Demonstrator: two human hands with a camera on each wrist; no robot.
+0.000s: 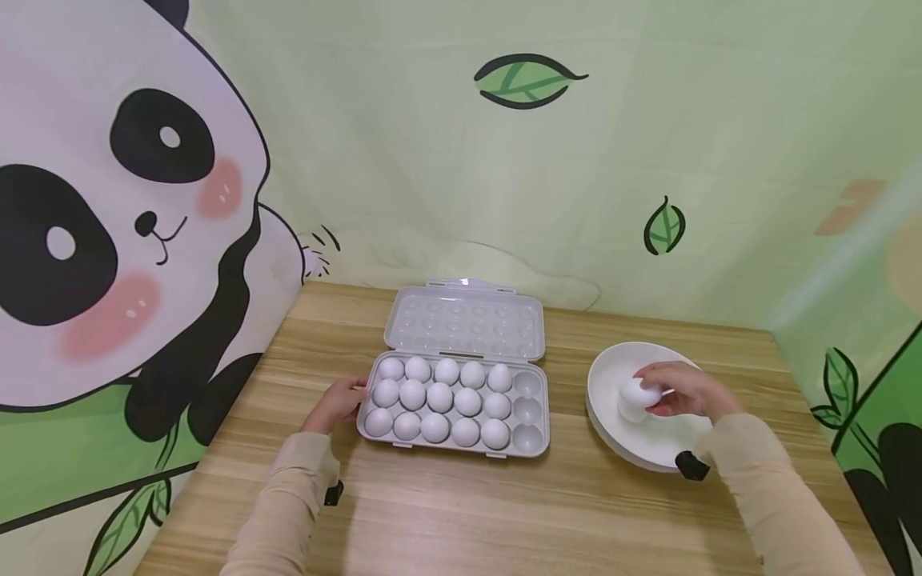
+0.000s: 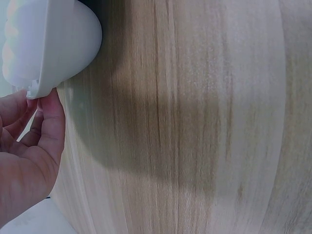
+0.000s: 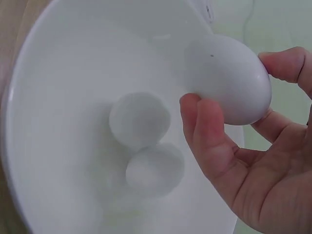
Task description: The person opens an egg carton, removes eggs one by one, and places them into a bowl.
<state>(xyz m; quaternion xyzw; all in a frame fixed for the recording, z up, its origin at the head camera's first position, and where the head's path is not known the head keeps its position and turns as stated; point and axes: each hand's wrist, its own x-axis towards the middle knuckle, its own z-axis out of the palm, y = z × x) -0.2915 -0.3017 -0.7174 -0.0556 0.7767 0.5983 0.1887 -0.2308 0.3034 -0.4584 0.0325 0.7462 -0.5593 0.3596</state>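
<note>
My right hand (image 1: 687, 386) holds a white egg (image 3: 231, 80) between thumb and fingertips over the white bowl (image 1: 673, 444). In the right wrist view, two more eggs, one of them this egg (image 3: 141, 119), lie at the bottom of that bowl. My left hand (image 1: 340, 402) pinches the left rim of a pale plastic egg box (image 2: 53, 58), thumb on one side and fingers on the other. White eggs (image 1: 439, 398) fill most of its cups in three rows. The right-hand column of cups (image 1: 528, 411) holds no eggs.
The egg box's hinged lid (image 1: 464, 322) lies folded back, away from me, towards the printed backdrop (image 1: 432, 160). Box and bowl stand apart on a wood-grain table (image 1: 461, 512), the bowl on the right. The backdrop rises along the table's far edge.
</note>
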